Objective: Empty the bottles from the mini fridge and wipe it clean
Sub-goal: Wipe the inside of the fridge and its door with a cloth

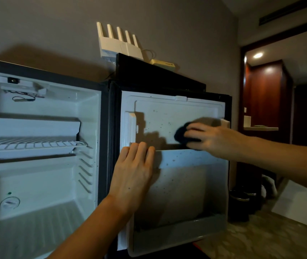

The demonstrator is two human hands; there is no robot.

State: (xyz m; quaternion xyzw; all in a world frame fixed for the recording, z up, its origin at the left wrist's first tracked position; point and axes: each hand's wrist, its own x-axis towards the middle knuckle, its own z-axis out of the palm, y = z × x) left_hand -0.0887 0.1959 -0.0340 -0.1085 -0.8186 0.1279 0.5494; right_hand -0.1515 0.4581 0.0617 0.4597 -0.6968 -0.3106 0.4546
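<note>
On the open fridge door: wiping the upper inner panel.

Right hand (205, 138) presses a dark cloth (181, 135) against the inner face of the mini fridge door (182, 191), fingers curled over the cloth, forearm entering from the right. Left hand (133, 172) lies flat with straight fingers on the door's left edge, fingertips at the door shelf rail (186, 157), probably steadying it. The speckled panel extends left of the cloth, its long axis left to right, so the right hand is nearer the unwiped area. No bottles are visible in the fridge cavity (37, 165) or on its wire shelf (31, 144). A white router (121, 45) sits above, against the far wall.
</note>
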